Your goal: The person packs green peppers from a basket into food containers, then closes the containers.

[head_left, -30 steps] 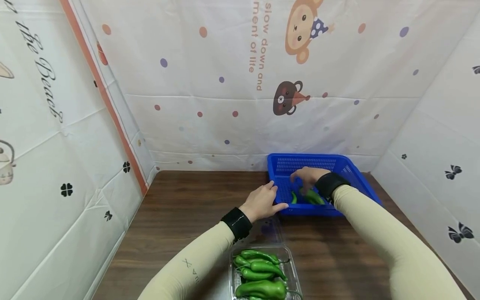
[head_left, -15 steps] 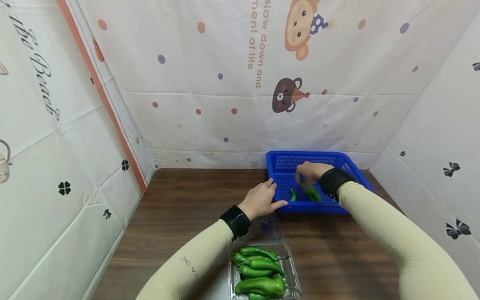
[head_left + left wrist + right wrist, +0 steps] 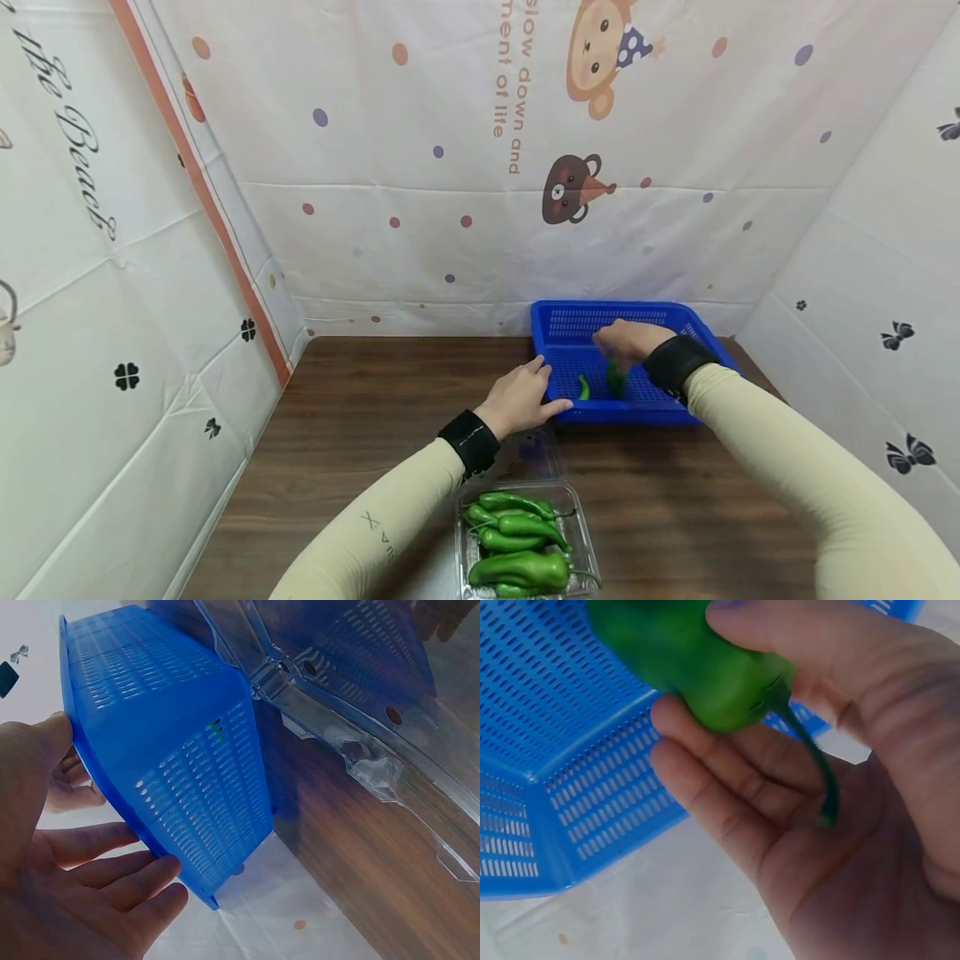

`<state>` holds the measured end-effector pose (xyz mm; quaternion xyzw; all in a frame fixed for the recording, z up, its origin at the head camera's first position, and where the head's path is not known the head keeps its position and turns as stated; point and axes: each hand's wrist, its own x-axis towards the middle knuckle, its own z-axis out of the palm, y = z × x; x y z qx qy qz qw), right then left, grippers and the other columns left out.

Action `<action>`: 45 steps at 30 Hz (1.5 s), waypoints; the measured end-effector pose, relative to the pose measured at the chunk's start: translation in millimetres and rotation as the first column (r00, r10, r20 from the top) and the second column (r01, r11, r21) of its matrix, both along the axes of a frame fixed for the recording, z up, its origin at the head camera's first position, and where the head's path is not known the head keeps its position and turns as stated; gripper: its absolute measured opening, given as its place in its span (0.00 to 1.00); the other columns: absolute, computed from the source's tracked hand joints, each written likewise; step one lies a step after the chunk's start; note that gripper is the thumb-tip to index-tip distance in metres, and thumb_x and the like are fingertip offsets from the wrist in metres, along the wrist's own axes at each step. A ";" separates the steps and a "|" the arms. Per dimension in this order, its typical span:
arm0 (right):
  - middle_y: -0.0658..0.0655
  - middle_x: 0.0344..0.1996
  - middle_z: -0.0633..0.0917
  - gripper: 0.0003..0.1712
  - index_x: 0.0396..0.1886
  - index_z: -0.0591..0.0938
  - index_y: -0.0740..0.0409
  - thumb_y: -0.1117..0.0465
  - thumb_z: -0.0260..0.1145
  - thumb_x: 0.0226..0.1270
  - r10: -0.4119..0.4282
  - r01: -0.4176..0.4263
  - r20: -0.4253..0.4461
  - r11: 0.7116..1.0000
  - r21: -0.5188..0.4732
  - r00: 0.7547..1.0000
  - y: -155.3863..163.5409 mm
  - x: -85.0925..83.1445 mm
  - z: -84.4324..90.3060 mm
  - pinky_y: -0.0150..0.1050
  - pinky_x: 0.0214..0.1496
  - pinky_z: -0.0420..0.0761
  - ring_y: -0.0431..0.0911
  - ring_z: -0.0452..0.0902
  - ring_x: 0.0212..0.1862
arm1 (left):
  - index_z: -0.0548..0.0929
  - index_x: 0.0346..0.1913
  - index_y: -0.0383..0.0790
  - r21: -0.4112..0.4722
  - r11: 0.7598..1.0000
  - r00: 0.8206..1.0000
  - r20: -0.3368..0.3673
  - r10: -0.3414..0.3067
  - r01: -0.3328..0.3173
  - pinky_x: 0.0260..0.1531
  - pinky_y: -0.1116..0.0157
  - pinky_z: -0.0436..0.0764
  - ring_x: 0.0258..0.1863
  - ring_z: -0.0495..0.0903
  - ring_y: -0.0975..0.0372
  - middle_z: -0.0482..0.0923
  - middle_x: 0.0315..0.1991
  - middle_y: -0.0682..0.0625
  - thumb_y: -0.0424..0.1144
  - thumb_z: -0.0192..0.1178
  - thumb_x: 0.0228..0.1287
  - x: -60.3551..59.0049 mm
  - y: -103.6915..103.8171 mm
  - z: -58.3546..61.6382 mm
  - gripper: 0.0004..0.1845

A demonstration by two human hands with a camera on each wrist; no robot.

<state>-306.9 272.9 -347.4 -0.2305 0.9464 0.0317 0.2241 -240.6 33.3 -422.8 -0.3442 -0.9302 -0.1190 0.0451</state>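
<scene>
My right hand (image 3: 633, 340) is over the blue plastic basket (image 3: 630, 412). It pinches a green pepper (image 3: 697, 671) between thumb and fingers near the stem end, and the stem hangs over the palm in the right wrist view. Beside it on the basket floor lies a small curved green pepper (image 3: 583, 387). At the basket's near left corner rests my left hand (image 3: 519, 400), thumb along the front rim and fingers at the left side. The left wrist view shows these fingers (image 3: 142, 877) extended against the rim.
A clear plastic box (image 3: 463, 546) with several green peppers (image 3: 521, 525) stands at the table's front. Its transparent lid (image 3: 360, 750) lies folded back toward the basket. Printed white cloth (image 3: 390, 267) hangs behind the brown wooden table (image 3: 360, 417).
The pepper in my right hand has turned from slanting to nearly upright over the basket floor. My left hand stays at the rim. The head view has shifted slightly.
</scene>
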 end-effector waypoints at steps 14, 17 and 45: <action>0.53 0.30 0.77 0.17 0.38 0.77 0.59 0.72 0.77 0.57 -0.007 -0.005 -0.132 0.995 -0.095 0.991 17.0 11.4 -4.2 0.41 0.33 0.77 0.47 0.74 0.33 | 0.73 0.72 0.31 0.006 1.000 1.000 0.024 0.008 -0.008 0.65 0.58 0.77 0.71 0.71 0.52 0.68 0.73 0.36 0.64 0.53 0.75 1.6 -1.4 -0.9 0.40; 0.54 0.29 0.75 0.17 0.37 0.75 0.58 0.71 0.77 0.58 -0.020 -0.004 -0.155 0.988 -0.156 0.988 19.7 13.7 -5.5 0.40 0.32 0.74 0.47 0.71 0.32 | 0.72 0.72 0.32 0.014 1.000 1.000 0.024 0.007 -0.008 0.66 0.58 0.77 0.72 0.71 0.52 0.67 0.74 0.36 0.63 0.53 0.75 1.6 -2.6 -2.7 0.40; 0.52 0.31 0.77 0.18 0.38 0.71 0.55 0.68 0.75 0.63 -0.062 -0.131 -0.348 0.854 -0.504 0.935 41.0 50.6 -20.4 0.38 0.30 0.70 0.43 0.69 0.28 | 0.64 0.77 0.32 0.114 0.992 0.994 0.090 -0.059 0.049 0.74 0.55 0.65 0.75 0.65 0.50 0.61 0.77 0.38 0.63 0.58 0.72 4.7 -37.0 -9.0 0.45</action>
